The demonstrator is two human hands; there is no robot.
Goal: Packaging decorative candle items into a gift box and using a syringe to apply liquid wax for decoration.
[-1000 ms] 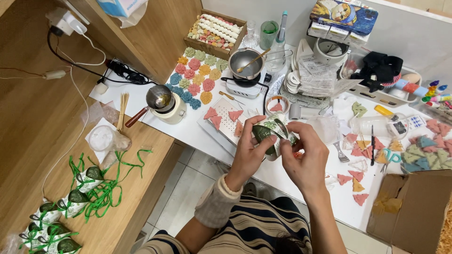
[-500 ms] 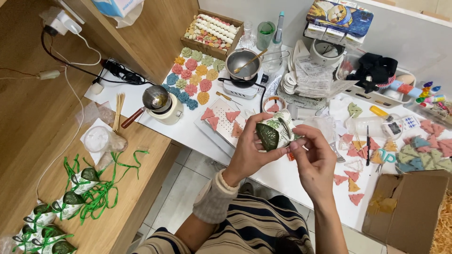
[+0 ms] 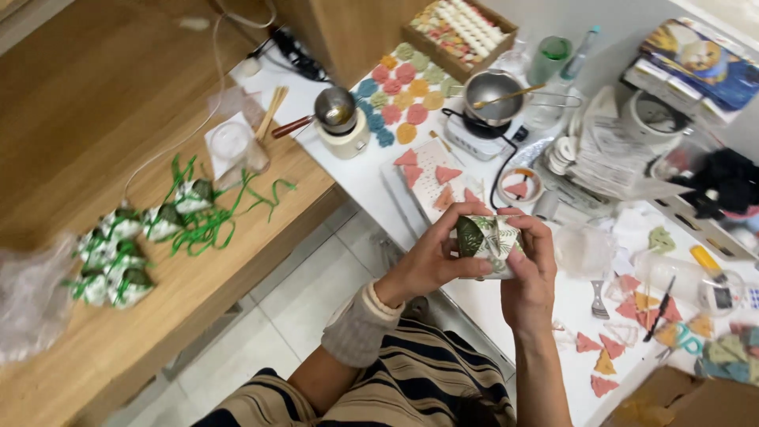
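Small leaf-print paper box [image 3: 486, 237] pinched between left hand [image 3: 431, 261] and right hand [image 3: 531, 273], above white table [image 3: 371, 182] edge. Probably light, thin-walled, crushable; best held at corners, fingertips gentle.

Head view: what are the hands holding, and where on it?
Both hands hold one small white paper box with a green leaf print. The left hand grips its left side and underside; the right hand wraps its right side, fingers over the top edge.
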